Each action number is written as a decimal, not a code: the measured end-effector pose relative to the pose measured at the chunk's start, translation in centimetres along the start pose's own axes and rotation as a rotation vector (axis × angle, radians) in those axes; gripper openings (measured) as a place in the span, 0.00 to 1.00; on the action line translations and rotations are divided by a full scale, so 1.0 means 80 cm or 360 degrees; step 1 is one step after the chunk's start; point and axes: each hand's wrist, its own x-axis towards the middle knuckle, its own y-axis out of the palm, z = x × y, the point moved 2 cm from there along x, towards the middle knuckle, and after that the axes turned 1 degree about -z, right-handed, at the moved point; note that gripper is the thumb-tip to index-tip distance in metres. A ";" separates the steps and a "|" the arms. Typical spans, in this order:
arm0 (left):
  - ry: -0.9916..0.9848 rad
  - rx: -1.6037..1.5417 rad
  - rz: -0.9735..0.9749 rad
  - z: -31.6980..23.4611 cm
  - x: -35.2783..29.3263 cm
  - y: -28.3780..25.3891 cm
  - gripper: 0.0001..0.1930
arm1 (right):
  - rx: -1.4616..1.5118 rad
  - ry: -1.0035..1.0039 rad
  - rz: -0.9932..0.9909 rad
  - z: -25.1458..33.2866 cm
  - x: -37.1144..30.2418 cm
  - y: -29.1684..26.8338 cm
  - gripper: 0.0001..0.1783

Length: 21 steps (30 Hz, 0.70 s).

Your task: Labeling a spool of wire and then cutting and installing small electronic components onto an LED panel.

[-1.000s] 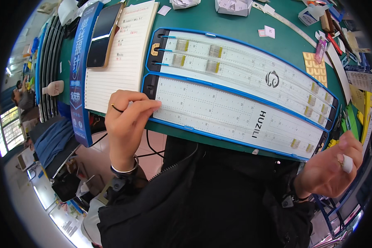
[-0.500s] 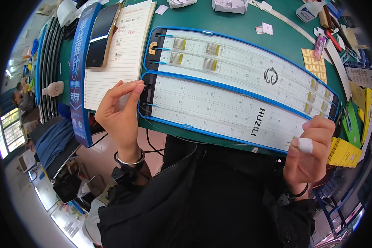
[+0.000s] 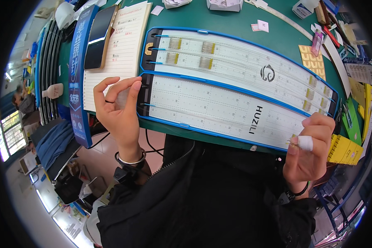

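A long fishing-line rig case (image 3: 206,99) lies opened flat, with blue rims and two white, scale-marked panels. In its far panel, clear strands run lengthwise past small yellow-edged bundles (image 3: 207,48), hooked to blue pegs at the left end. My left hand (image 3: 120,103) is at the near panel's left end, thumb and forefinger pinched beside a black peg; what they hold is too fine to make out. Over the near panel's right end, my right hand (image 3: 312,151), one finger wrapped in white tape, pinches a small yellowish piece (image 3: 291,140) with thin tips.
Left of the case lie an open lined notebook (image 3: 126,49), a phone (image 3: 100,39) and a long blue box (image 3: 80,78). A pink lighter-like item (image 3: 317,43), a tan cut-out sheet (image 3: 312,62) and a yellow pad (image 3: 344,149) sit to the right. A white ruler (image 3: 283,16) lies behind.
The case and the table things sit slightly farther left and up in view. My left fingers have lifted a little from the peg and spread; my right hand keeps its pinch.
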 end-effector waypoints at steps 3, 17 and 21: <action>-0.0024 -0.0026 -0.0007 0.002 -0.003 -0.003 0.20 | 0.0010 -0.0006 -0.0006 -0.001 0.000 0.000 0.14; -0.0067 -0.0064 0.0001 0.001 -0.007 -0.007 0.19 | 0.0098 -0.0041 -0.0059 -0.003 -0.003 0.005 0.15; -0.0038 -0.0017 0.0018 0.001 -0.008 -0.001 0.16 | 0.0054 -0.0051 -0.0027 -0.004 -0.003 0.001 0.16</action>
